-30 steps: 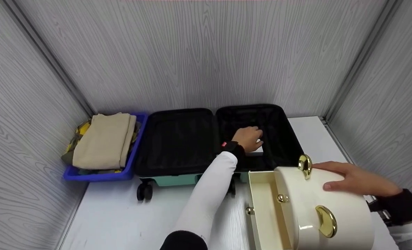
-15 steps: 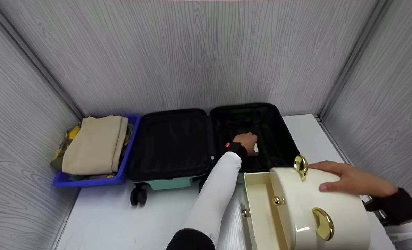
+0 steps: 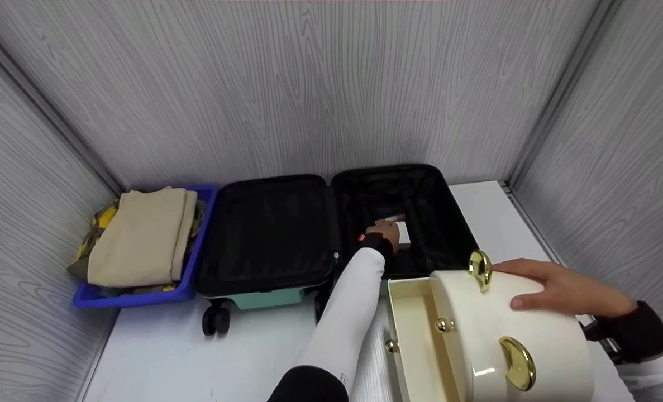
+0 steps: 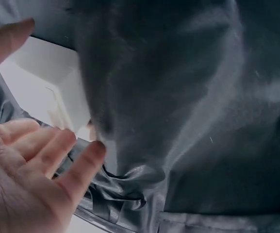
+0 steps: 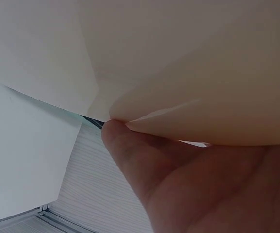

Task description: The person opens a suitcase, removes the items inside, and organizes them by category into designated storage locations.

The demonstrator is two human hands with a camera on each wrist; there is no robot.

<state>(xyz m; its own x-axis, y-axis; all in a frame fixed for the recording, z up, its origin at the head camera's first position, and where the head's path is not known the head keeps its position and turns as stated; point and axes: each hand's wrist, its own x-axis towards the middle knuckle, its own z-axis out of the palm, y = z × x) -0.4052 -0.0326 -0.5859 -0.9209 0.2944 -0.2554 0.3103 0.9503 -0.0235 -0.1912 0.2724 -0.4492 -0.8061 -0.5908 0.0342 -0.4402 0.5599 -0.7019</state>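
Note:
My left hand [image 3: 386, 231] is inside the right half of an open black-lined suitcase [image 3: 459, 223], beside a small white box [image 3: 404, 233] on its bottom. In the left wrist view the fingers are extended, the thumb apart from them, and the white box [image 4: 42, 82] lies beyond the palm. Whether the fingertips touch it, I cannot tell. My right hand [image 3: 568, 287] rests on the curved top of a cream storage case [image 3: 554, 346] with gold fittings. A drawer [image 3: 420, 335] of that case is pulled out to the left. The right wrist view shows fingers against its glossy surface.
A blue basket [image 3: 189, 287] with a folded beige cloth [image 3: 141, 240] and patterned fabric stands left of the suitcase. The suitcase's left half [image 3: 270, 234] lies open flat. Grey wood-grain walls [image 3: 286, 84] enclose the white table [image 3: 158, 352] at the back and sides.
My left hand has shifted from over the white box to its near left, uncovering more of it. The whole head view has drifted slightly left. The right hand stays on the case.

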